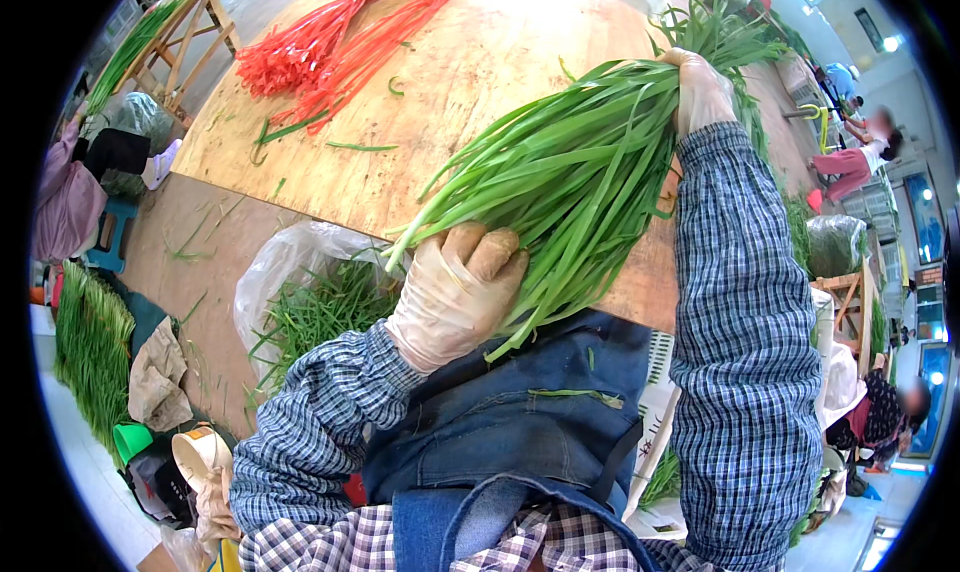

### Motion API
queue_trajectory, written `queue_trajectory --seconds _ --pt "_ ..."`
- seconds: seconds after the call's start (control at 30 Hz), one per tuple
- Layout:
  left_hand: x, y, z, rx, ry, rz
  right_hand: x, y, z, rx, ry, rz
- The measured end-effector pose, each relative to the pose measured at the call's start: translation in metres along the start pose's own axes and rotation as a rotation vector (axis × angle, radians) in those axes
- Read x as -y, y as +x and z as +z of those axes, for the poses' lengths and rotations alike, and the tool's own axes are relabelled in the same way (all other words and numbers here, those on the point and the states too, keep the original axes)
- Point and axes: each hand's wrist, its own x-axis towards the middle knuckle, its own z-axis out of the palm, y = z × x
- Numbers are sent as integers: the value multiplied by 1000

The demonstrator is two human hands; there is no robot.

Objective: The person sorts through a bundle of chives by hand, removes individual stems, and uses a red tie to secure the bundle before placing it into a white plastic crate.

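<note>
A large bunch of garlic chives [560, 172], with long flat green leaves, slants across the near right part of the wooden table. My right hand [703, 90], in a thin pale glove, is closed around the bunch towards its far end. Beyond that hand, more leaves fan out over the table's right edge. My left hand [458, 294], gloved as well, has its fingers curled at the near end of the bunch, against the leaves. Those fingertips are partly hidden among the leaves. Several leaf ends hang loose over my dark blue apron [520, 412].
Red plastic ties [330, 42] lie on the far left of the wooden table [480, 32], with leaf scraps around them. A clear bag of green trimmings [325, 317] stands below its near edge. A heap of chives [85, 352] lies at left. Other people work at both sides.
</note>
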Motion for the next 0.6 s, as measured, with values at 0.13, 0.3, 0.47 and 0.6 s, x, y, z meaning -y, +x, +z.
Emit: queue_trajectory --seconds 0.13,0.3,0.47,0.6 --pt "-9 4 1 2 150 -10 -7 18 4 -37 -35 19" --pt "-7 6 -3 -37 -104 -206 1 -4 4 45 50 -6" --pt "-2 11 -24 21 -311 -239 -6 15 0 85 88 61" --pt "5 13 -39 149 -435 -246 -12 27 0 207 161 95"
